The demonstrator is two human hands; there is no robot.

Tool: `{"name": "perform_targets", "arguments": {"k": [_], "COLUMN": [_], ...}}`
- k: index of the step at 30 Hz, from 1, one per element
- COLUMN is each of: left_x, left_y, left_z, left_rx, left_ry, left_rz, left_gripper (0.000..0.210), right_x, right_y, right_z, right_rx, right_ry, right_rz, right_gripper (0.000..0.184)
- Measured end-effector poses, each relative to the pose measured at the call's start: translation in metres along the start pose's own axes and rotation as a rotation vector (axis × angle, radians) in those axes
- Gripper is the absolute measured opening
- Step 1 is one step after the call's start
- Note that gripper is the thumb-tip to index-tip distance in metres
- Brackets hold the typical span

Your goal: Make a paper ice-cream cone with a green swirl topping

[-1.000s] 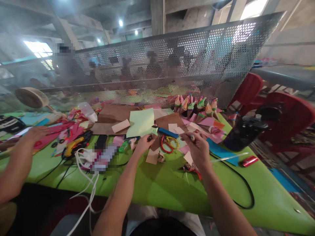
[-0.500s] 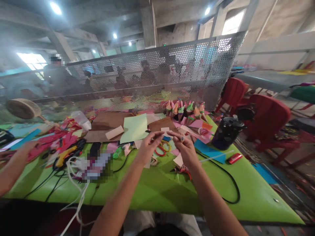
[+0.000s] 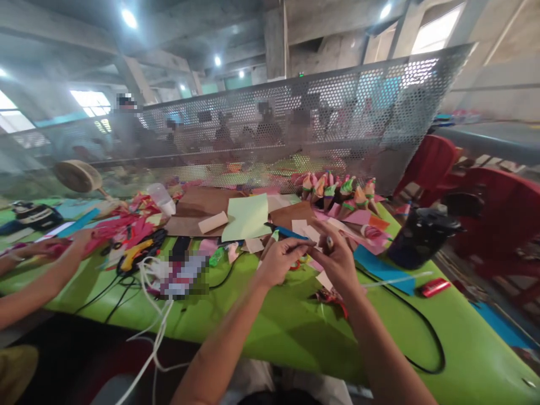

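Over the green table, my left hand and my right hand meet at the fingertips. Both are closed in a pinch; anything between the fingers is too small or hidden to make out. A small pale paper piece with a greenish tip shows just behind my left hand, and whether that hand touches it I cannot tell. Partly covered by the hands are red and yellow rings. Small cream paper pieces lie beyond the fingers. Below my right wrist is a reddish crumpled bundle.
Colourful paper cones stand at the back, near a pale green sheet. At right are a dark tumbler, a red object and a black cable. Left lie a yellow-handled tool, white cords and another person's hand.
The view has swung left, so the table things sit further right. My fingertips have come together. At left, more of the other person's arms shows.
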State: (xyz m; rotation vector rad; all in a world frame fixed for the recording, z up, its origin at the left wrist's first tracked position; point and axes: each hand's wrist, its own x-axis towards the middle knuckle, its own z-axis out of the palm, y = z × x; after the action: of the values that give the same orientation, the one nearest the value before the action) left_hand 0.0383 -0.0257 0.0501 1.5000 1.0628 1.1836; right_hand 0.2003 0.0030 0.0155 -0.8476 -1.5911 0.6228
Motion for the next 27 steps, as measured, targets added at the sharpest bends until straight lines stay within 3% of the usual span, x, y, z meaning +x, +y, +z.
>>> {"name": "perform_targets", "arguments": {"k": [14,21,27], "left_x": [0.006,-0.001,-0.001], "left_y": [-0.036,-0.053,-0.045], "left_z": [-0.012,-0.013,-0.013], "left_rx": [-0.098,-0.086,-0.181], "left_ry": [-0.027,0.046,-0.084], "left_rz": [-0.118,-0.163,-0.161], "left_gripper": [0.051,0.049,0.048], "right_x": [-0.005,-0.009,-0.008], "right_y": [0.014,0.017,0.006], "right_z": [0.001,0.002,-0.007], "right_rx": [-0.294,-0.392,-0.463], "right_ry": [-0.077,-0.102,-0.124], "right_rz": [-0.082,-0.158,-0.092], "right_gripper": [0.054,0.051,0.046]}}
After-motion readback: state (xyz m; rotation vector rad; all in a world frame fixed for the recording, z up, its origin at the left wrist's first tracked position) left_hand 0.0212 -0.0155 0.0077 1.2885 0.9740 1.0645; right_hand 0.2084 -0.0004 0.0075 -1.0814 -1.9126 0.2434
